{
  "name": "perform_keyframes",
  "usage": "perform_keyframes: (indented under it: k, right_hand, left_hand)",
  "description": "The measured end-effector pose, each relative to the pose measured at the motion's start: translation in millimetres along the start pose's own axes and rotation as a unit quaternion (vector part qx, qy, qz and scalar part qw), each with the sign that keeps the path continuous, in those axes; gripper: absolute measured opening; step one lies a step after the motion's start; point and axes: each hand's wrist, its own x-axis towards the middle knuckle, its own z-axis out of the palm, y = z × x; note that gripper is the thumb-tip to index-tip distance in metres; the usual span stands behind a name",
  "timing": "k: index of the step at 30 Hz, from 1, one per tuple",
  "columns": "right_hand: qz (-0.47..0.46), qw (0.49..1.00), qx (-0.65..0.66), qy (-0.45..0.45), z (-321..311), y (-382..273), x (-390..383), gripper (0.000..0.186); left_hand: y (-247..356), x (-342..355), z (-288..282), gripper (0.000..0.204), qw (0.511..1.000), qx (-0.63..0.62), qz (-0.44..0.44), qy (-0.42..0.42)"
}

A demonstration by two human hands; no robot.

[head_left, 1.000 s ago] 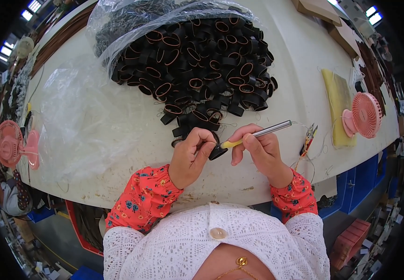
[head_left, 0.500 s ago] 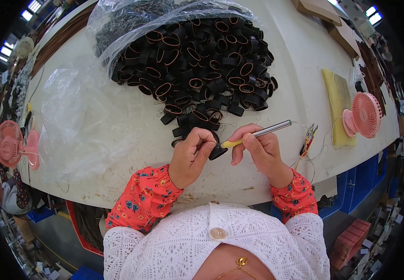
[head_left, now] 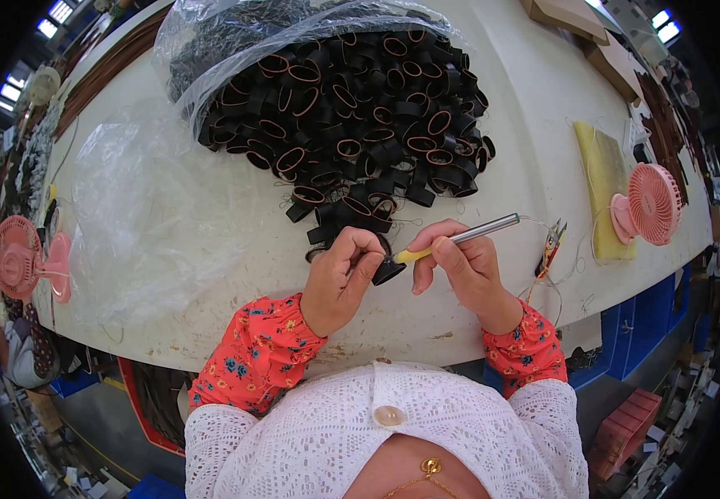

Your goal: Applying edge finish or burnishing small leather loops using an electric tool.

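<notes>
My left hand (head_left: 341,281) pinches a small black loop (head_left: 389,272), a short band closed into a ring, just above the table near its front edge. In my right hand (head_left: 470,270) is a pen-shaped tool (head_left: 486,227) with a silver barrel and a yellow front end, held like a pencil. Its yellow end meets the loop at my left fingertips; the very tip is too small to make out. A thin cord trails from the tool's back end. Just beyond my hands lies a large heap of similar black loops (head_left: 351,150) with brown edges, some trailing thin threads.
Clear plastic sheeting (head_left: 156,224) lies to the left, and a plastic bag (head_left: 235,50) covers the heap's far part. Pink fans (head_left: 653,205) stand at both sides. Small snips (head_left: 551,249) and a yellow packet (head_left: 603,191) lie on the right of the white table (head_left: 526,150).
</notes>
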Motion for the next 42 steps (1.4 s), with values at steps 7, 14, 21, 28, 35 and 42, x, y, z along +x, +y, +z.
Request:
perform_keyframes:
  k: [7, 14, 21, 28, 35, 42]
  right_hand:
    - [0.001, 1.000, 0.014, -0.007, -0.8, -0.3, 0.1, 0.027]
    - [-0.127, 0.982, -0.135, 0.038, 0.4, -2.6, 9.3, 0.017]
    - [-0.113, 0.946, -0.302, -0.037, 4.3, -2.8, 11.8, 0.019]
    - [-0.031, 0.990, -0.129, 0.041, 2.2, 6.8, 6.8, 0.012]
    - [-0.070, 0.995, -0.046, 0.062, 4.6, 9.2, 6.2, 0.012]
    - [-0.118, 0.985, -0.100, 0.073, 12.1, 9.1, 3.0, 0.019]
  left_hand:
    - [-0.2, 0.4, 0.0, 0.014, 1.000, -0.007, 0.000, 0.005]
    - [4.0, 1.7, -1.1, 0.012, 0.997, -0.065, -0.033, 0.007]
    - [3.9, 4.2, -0.7, 0.017, 0.991, -0.105, 0.001, 0.082]
    - [7.5, 10.8, -9.8, 0.012, 0.981, 0.124, 0.074, 0.130]
    - [11.9, 8.6, -7.5, 0.018, 0.963, 0.135, 0.149, 0.179]
    - [8.4, 2.6, 5.0, 0.022, 0.990, 0.017, 0.106, 0.086]
